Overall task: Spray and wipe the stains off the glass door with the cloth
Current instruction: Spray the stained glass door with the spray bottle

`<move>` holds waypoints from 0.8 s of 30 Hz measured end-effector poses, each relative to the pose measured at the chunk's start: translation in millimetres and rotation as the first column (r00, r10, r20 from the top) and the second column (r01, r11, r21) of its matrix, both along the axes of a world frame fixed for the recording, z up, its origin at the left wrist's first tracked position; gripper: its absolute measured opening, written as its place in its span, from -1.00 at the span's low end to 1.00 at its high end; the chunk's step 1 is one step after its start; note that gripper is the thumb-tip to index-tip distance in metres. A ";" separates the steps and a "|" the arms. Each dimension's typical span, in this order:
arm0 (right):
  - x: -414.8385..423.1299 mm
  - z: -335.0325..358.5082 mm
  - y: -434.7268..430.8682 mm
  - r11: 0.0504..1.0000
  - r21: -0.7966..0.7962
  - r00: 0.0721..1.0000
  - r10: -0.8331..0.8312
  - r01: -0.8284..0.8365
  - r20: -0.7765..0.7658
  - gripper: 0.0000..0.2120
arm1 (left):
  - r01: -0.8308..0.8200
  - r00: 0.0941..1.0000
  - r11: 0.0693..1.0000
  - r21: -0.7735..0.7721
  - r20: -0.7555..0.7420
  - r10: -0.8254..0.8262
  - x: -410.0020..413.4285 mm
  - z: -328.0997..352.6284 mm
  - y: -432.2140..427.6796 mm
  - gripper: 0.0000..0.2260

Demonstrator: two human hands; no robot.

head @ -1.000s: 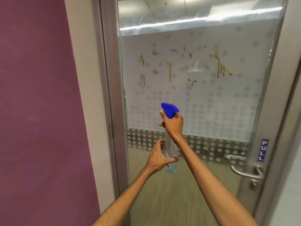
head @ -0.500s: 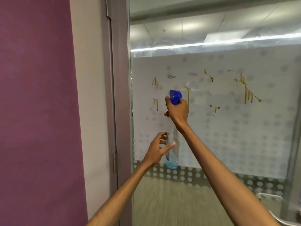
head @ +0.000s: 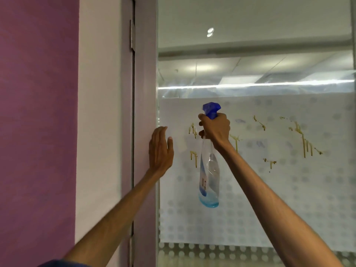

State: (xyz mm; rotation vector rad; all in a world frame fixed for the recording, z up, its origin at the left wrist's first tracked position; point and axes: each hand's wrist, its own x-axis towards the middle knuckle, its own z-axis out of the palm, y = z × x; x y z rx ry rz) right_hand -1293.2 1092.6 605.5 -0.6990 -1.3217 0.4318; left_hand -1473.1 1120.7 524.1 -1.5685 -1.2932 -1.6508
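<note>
The frosted, dot-patterned glass door [head: 269, 189] filled the right of the frame, with its grey metal frame [head: 145, 74] left of centre. At centre hung a clear plastic spray bottle with a blue trigger head [head: 210, 170], gripped at the neck by the right hand [head: 216, 130]. The left hand [head: 160, 151], fingers straight and holding nothing, was raised by the door's left edge. Yellow-brown drip stains [head: 304, 143] streaked the glass at middle right.
</note>
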 end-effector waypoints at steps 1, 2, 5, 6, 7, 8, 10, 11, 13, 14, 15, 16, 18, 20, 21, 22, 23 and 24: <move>-1.2 1.4 0.4 1.000 0.005 1.000 0.003 -0.003 -0.004 -0.80 | -0.026 0.999 1.000 -0.002 -0.033 0.026 -3.7 5.3 5.1 -0.61; -2.0 1.9 0.8 1.000 0.009 1.000 0.007 -0.007 -0.008 -0.80 | -0.044 0.997 0.999 -0.001 -0.065 0.044 -6.1 9.6 10.0 -0.59; -4.4 1.7 2.2 1.000 0.019 1.000 -0.013 0.013 -0.010 -0.80 | -0.064 0.987 0.998 -0.004 -0.146 0.063 -5.0 20.0 23.6 -0.55; -7.0 1.8 2.2 0.999 0.021 1.000 -0.024 0.024 -0.001 -0.79 | -0.071 0.985 0.997 -0.016 -0.158 0.068 -3.8 22.0 27.8 -0.53; -9.0 1.8 2.1 0.999 0.021 0.999 -0.032 0.032 0.006 -0.78 | -0.083 0.983 0.996 -0.033 -0.168 0.076 -2.3 23.0 31.3 -0.52; -8.7 1.8 2.0 0.999 0.019 0.999 -0.038 0.038 0.007 -0.76 | -0.094 0.979 0.994 -0.047 -0.185 0.084 1.5 23.8 34.3 -0.51; -10.1 1.9 2.7 0.998 0.018 0.998 -0.054 0.053 0.018 -0.76 | -0.091 0.975 0.994 -0.057 -0.209 0.077 5.7 23.0 40.3 -0.51; -11.7 2.2 3.4 0.998 0.018 0.998 -0.061 0.061 0.025 -0.76 | -0.080 0.975 0.995 -0.059 -0.212 0.066 5.9 22.9 42.7 -0.50; -14.0 4.4 5.5 0.997 0.015 0.996 -0.077 0.077 0.040 -0.77 | -0.057 0.978 0.997 -0.055 -0.204 0.045 5.9 22.5 46.4 -0.50; -14.8 6.0 6.5 0.996 0.012 0.995 -0.091 0.090 0.046 -0.76 | -0.041 0.981 0.998 -0.049 -0.193 0.031 6.1 22.0 47.3 -0.50; -15.1 7.8 7.9 0.993 0.010 0.992 -0.118 0.117 0.053 -0.73 | -0.023 0.984 0.999 -0.043 -0.179 0.015 6.1 21.4 48.0 -0.50; -15.3 9.3 9.3 0.987 0.009 0.985 -0.158 0.158 0.063 -0.70 | -0.007 0.986 0.999 -0.039 -0.165 0.001 5.6 20.8 48.2 -0.50; -14.7 10.3 12.2 0.970 0.013 0.966 -0.242 0.242 0.089 -0.71 | 0.006 0.988 0.999 -0.040 -0.154 -0.013 3.7 20.9 47.9 -0.50; -13.8 8.1 14.9 0.959 0.015 0.953 -0.281 0.282 0.115 -0.74 | 0.008 0.987 0.999 -0.042 -0.157 -0.015 3.4 20.7 47.0 -0.48; -12.7 6.3 16.2 0.958 0.010 0.952 -0.285 0.285 0.115 -0.75 | 0.009 0.987 0.999 -0.042 -0.158 -0.015 4.1 20.6 46.7 -0.48; -10.9 4.5 17.5 0.958 0.004 0.952 -0.285 0.286 0.108 -0.75 | 0.009 0.988 0.999 -0.041 -0.155 -0.015 5.2 20.6 46.5 -0.47; -8.4 2.5 18.8 0.958 -0.004 0.954 -0.285 0.287 0.098 -0.74 | 0.009 0.989 0.999 -0.042 -0.149 -0.015 6.6 20.8 46.8 -0.47; -5.5 0.4 20.1 0.959 -0.015 0.955 -0.282 0.284 0.090 -0.74 | 0.006 0.990 0.999 -0.042 -0.141 -0.012 8.4 20.9 47.2 -0.47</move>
